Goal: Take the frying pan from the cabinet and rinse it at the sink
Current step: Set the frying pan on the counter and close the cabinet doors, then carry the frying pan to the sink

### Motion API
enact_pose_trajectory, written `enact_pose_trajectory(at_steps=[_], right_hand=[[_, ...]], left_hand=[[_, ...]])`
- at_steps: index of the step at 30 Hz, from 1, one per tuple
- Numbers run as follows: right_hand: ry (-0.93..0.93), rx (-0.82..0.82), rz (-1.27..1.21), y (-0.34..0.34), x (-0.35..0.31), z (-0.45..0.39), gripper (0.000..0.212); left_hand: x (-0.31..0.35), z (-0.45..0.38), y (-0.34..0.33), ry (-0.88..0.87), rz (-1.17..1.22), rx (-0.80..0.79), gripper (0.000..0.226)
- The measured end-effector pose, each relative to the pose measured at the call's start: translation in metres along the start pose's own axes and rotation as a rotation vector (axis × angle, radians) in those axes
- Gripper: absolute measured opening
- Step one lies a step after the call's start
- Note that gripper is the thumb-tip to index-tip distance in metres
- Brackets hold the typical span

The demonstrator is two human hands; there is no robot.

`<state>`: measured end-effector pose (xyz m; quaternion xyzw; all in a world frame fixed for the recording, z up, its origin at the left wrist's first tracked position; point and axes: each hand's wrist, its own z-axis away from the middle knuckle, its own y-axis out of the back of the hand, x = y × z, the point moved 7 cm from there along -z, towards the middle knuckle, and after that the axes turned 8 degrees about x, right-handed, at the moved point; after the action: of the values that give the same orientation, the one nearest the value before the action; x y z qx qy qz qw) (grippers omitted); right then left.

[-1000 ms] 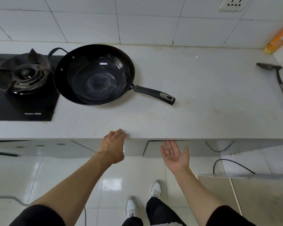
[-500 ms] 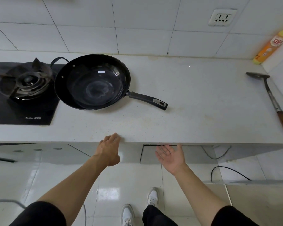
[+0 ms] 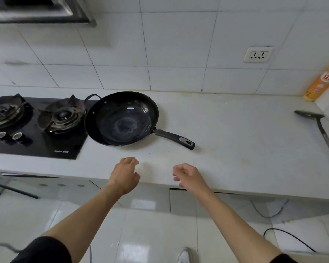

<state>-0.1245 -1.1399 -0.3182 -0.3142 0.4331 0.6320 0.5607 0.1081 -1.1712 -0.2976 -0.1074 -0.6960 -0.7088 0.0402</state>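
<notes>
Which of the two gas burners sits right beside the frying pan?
The right-hand burner: the frying pan sits right beside it, its rim overhanging the hob's edge. The left burner stands farther off.

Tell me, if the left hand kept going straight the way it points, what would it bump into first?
Probably the pan: the left hand points over bare counter toward its near rim, though height is unclear.

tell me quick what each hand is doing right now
Left hand: open, fingers loosely curled over the white stone counter, holding nothing.
Right hand: open, fingers loosely curled, holding nothing.
</notes>
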Motion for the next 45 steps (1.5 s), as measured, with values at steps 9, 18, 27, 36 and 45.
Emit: enact_pose_trajectory(at_steps=[9,18,27,36,45], right_hand=[[0.513,0.060,0.268,-0.004,-0.086,-0.024,0.027],[0.697,0.144,0.659,-0.044,-0.125,-0.069,0.044],[0.544,0.181,1.041,-0.089,-0.138,-0.133,0.070],[0.376,0.141,1.237,-0.094,-0.126,-0.165,0.083],[0.284,0.116,1.237,-0.093,-0.115,-0.181,0.083]], left_hand=[[-0.030,-0.032,0.067,-0.001,-0.057,0.164,0.043],[-0.099,-0.102,0.095,-0.070,-0.118,0.079,0.045],[-0.197,-0.196,0.118,-0.162,-0.188,0.033,0.054],[-0.231,-0.268,0.135,-0.296,-0.388,-0.043,0.073],[-0.234,-0.328,0.104,-0.393,-0.542,-0.205,0.076]])
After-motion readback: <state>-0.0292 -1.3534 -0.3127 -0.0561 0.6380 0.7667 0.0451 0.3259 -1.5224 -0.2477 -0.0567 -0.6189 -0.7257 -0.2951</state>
